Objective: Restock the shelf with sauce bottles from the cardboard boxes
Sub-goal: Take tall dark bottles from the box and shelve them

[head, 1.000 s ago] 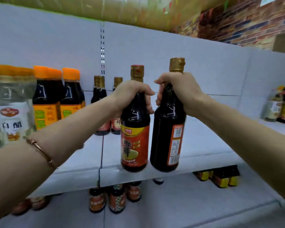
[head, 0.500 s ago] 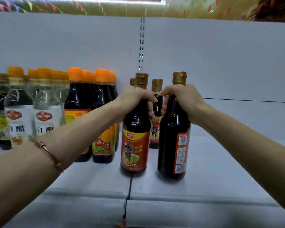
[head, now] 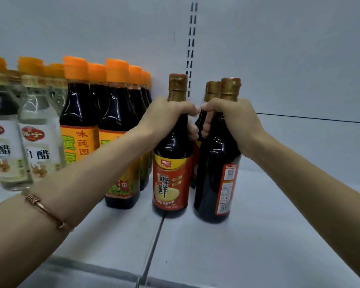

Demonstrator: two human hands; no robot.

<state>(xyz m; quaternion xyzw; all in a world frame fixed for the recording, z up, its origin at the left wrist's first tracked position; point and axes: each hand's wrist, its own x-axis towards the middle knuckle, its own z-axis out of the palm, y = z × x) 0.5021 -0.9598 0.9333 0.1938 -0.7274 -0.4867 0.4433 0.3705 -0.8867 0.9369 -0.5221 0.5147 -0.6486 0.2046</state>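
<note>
My left hand (head: 167,116) and right hand (head: 232,119) each wrap curled fingers round a sauce bottle neck at frame centre. Left bottle (head: 172,173), right bottle (head: 216,179) stand on the shelf (head: 258,235). Judged heavy, rigid, slick, breakable; necks suit gripping.

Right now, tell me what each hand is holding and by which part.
The left hand grips a red-labelled sauce bottle by its neck. The right hand grips a second dark sauce bottle by its neck, just under the gold cap.
</note>
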